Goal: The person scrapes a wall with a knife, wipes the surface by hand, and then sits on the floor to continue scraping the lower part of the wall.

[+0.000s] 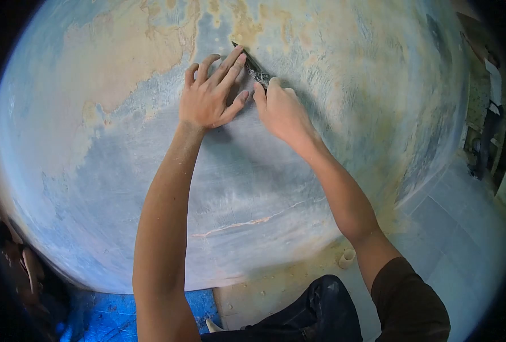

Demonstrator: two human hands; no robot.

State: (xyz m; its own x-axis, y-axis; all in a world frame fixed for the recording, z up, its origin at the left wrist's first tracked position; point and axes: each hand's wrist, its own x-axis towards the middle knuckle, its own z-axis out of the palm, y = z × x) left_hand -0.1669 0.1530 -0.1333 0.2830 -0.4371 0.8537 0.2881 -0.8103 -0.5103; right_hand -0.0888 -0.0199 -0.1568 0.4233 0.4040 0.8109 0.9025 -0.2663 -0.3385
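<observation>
My right hand [282,111] is closed around the handle of a knife [257,73], its dark, pointed blade slanting up and to the left. The knife lies close along a large, broad surface [247,182] painted in mottled blue, grey and ochre. My left hand [208,100] is spread out on the left of the blade, with its two longest fingertips right at the blade's edge. Its thumb points toward my right hand. A pale, thin crack line runs across the lower part of the surface, below both hands.
Blue sheeting [113,316] covers the floor at lower left. A small pale cup-like piece [347,259] stands on the floor near my right forearm. One person [28,273] is at the far left edge and another person [492,102] at the right, beside the tiled floor [446,228].
</observation>
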